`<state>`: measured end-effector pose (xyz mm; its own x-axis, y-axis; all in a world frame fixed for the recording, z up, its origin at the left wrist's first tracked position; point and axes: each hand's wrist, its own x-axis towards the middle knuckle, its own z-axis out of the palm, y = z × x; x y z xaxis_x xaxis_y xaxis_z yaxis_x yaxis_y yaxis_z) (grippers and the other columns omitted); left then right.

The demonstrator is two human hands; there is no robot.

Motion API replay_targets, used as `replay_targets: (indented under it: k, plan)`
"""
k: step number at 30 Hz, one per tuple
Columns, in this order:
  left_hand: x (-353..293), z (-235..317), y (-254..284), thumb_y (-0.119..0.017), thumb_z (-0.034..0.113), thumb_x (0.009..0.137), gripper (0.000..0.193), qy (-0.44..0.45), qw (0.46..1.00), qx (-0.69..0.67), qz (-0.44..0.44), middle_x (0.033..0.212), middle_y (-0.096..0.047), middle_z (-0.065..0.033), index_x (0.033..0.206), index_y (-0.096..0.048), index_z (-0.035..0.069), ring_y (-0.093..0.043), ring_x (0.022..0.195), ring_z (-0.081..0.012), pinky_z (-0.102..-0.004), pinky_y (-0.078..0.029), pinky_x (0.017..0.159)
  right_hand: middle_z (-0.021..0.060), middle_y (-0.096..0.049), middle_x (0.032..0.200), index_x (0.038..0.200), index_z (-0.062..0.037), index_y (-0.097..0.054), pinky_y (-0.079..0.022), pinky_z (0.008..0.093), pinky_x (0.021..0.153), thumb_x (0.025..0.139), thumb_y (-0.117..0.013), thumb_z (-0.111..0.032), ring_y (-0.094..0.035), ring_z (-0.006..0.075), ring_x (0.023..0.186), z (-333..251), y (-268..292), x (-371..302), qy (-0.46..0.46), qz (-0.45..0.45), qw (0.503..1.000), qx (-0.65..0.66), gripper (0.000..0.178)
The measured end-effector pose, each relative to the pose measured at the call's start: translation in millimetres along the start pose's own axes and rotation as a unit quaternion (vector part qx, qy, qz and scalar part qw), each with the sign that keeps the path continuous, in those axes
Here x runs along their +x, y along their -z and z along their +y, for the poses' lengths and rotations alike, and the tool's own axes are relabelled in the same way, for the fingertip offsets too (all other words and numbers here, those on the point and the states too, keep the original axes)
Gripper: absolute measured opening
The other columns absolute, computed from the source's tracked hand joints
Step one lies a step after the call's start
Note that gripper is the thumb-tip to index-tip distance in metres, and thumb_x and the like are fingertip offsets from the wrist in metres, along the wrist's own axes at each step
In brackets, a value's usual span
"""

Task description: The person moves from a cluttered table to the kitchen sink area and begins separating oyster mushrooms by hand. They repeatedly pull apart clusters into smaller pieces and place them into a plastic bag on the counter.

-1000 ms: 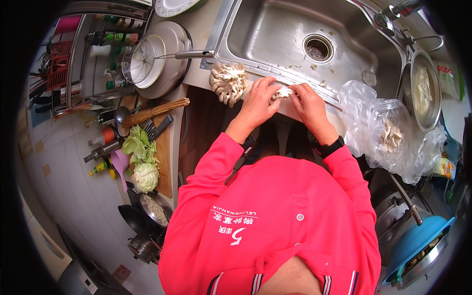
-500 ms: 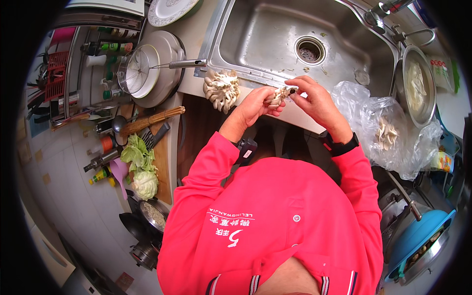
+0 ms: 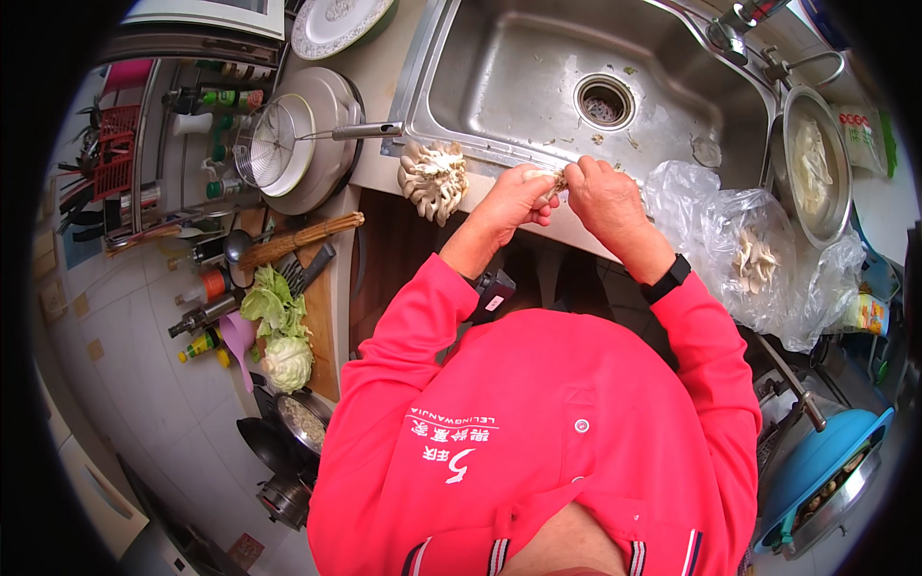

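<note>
At the front rim of the stainless sink (image 3: 499, 86), your two hands meet over a small piece of oyster mushroom (image 3: 555, 180), pinched between the fingertips of both. Your left hand (image 3: 519, 197) is curled closed around the near end of the piece, thumb and fingers pressed to it; your right hand (image 3: 605, 197) closes on the far end, fingertips touching those of the left, so the mushroom sits right at the meeting point of the two grips and only a pale sliver of it shows. Just to the left of your left hand, a cluster of oyster mushrooms (image 3: 434, 178) rests on the counter's edge at the sink's front left corner, near but not touching your fingers. To the right of your right wrist, with its black wristband (image 3: 667, 278), a clear plastic bag (image 3: 749, 250) holds more mushrooms, beside a metal bowl (image 3: 814, 163) at the sink's right edge. A wire strainer (image 3: 274, 144) lies on a lid left of the sink.
</note>
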<state>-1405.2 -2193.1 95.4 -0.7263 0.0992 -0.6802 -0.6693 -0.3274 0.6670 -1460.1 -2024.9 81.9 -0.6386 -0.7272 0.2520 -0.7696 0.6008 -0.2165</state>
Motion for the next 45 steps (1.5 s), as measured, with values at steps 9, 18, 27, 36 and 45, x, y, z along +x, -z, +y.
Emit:
replay_targets:
  k: [9,18,27,36,45]
  plan:
    - [-6,2,3,-0.055,0.018,0.094,0.013,0.018,0.981,-0.173,-0.091,0.081,-0.056,-0.0031,0.101,-0.053,0.007,-0.053,0.068,-0.0111,-0.0242,-0.047,0.062,0.0034,-0.052,0.071,0.087,-0.0046,-0.053,-0.045,0.0291,0.055,0.095,-0.045,-0.022,-0.052,0.0142,0.061,7,9,-1,-0.255,-0.099,0.745,0.609,0.021]
    - [-6,9,4,-0.051,0.018,0.096,0.014,-0.059,0.976,-0.198,-0.063,0.084,-0.057,-0.0046,0.103,-0.053,0.005,-0.055,0.071,-0.0123,-0.0271,-0.049,0.065,-0.0023,-0.046,0.077,0.093,-0.0086,-0.051,-0.040,0.0231,0.060,0.096,-0.046,-0.018,-0.044,0.0084,0.065,36,19,5,-0.325,0.019,0.320,0.889,0.011]
    - [-1,17,13,-0.047,0.020,0.096,0.025,-0.020,0.977,-0.205,-0.059,0.091,-0.063,-0.0137,0.107,-0.055,0.000,-0.060,0.076,-0.0207,-0.0344,-0.052,0.072,0.0087,-0.063,0.103,0.103,-0.0098,-0.064,-0.052,0.0408,0.071,0.086,-0.059,-0.015,-0.064,0.0313,0.085,85,8,23,-0.229,-0.109,0.967,0.011,0.019]
    - [-4,27,5,-0.045,0.018,0.094,0.022,-0.024,0.991,-0.112,-0.068,0.084,-0.061,-0.0106,0.101,-0.056,0.001,-0.058,0.067,-0.0161,-0.0299,-0.052,0.063,-0.0009,-0.065,0.092,0.097,-0.0166,-0.066,-0.052,0.0348,0.067,0.075,-0.066,-0.008,-0.063,0.0226,0.084,24,44,32,0.000,0.118,0.968,0.222,0.024]
    - [-6,38,4,-0.051,0.019,0.091,0.021,-0.001,0.994,-0.027,-0.101,0.079,-0.059,-0.0067,0.097,-0.058,0.000,-0.056,0.063,-0.0107,-0.0244,-0.049,0.057,0.0011,-0.063,0.083,0.085,-0.0109,-0.066,-0.052,0.0330,0.066,0.073,-0.070,-0.011,-0.061,0.0219,0.078,20,44,31,0.077,0.041,0.970,0.228,0.013]
